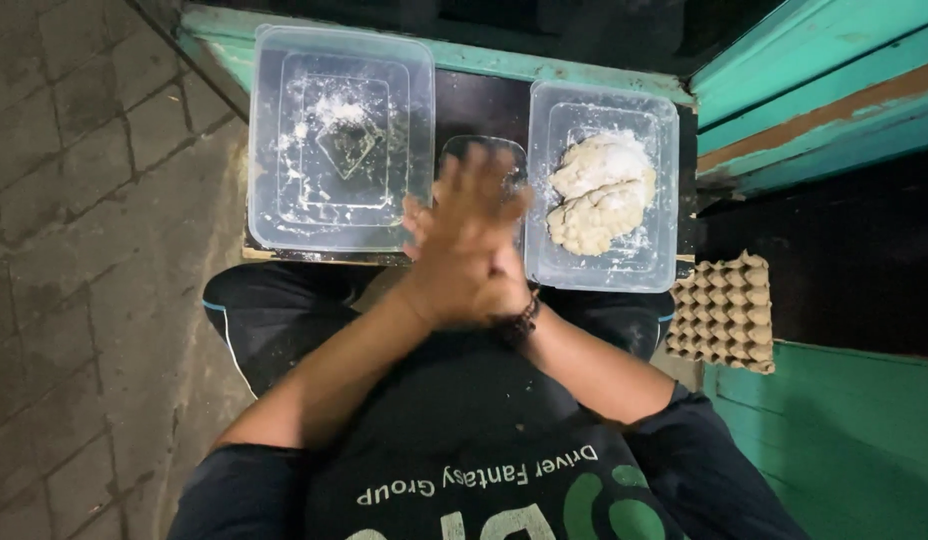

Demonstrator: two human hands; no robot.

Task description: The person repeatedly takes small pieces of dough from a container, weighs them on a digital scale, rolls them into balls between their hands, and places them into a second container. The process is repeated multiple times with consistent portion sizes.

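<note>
Head view: left hand (pixel 464 235) lying over right hand (pixel 504 285), palms pressing together, left fingers (pixel 484 175) spreading, right fingers hiding beneath, holding nothing visible; hands hovering between floury empty tub (pixel 284 215) and tub (pixel 664 190) holding dough (pixel 599 195); egg tray (pixel 724 312) sitting right

floor: grey paving bricks (pixel 74 150) | frame: teal wood (pixel 814 60) | light: dim

Single head cam, looking steeply down, close over clasped hands (pixel 469 250), tubs on table edge (pixel 284 252) ahead
</note>
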